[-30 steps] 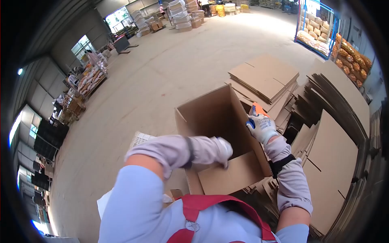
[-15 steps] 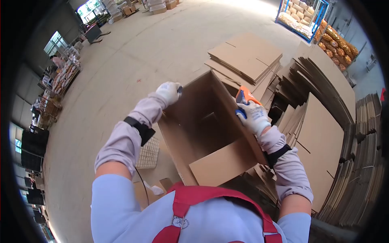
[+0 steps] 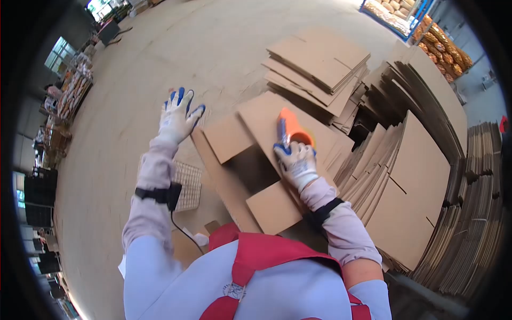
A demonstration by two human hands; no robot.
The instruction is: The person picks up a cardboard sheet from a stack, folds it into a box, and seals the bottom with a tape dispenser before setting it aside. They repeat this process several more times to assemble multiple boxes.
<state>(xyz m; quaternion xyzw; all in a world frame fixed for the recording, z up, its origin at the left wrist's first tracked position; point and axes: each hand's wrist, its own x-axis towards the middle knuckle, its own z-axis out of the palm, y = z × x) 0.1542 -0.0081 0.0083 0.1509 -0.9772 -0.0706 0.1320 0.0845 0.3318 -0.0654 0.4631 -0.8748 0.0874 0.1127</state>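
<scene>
A cardboard box [image 3: 224, 184] is in front of me, its end flaps and right-hand flap folded inward, with a dark gap between them. My right hand [image 3: 297, 164], in a white and blue glove, is wrapped round an orange tape dispenser [image 3: 292, 128] over the right flap. My left hand [image 3: 178, 118], also gloved, is spread wide with nothing in it, just off the box's far left corner. The left long flap stands outward beneath that side.
Flat cardboard sheets [image 3: 320, 56] are stacked beyond the box. More cardboard leans at the right [image 3: 421, 181]. A white wire basket [image 3: 188, 188] stands on the floor left of the box. Farther off are a blue rack [image 3: 392, 24] and orange sacks [image 3: 445, 53].
The box's end flap and right flap have come down over its opening. My left hand has let go of the box and spread out leftward; my right hand has moved left with the tape dispenser.
</scene>
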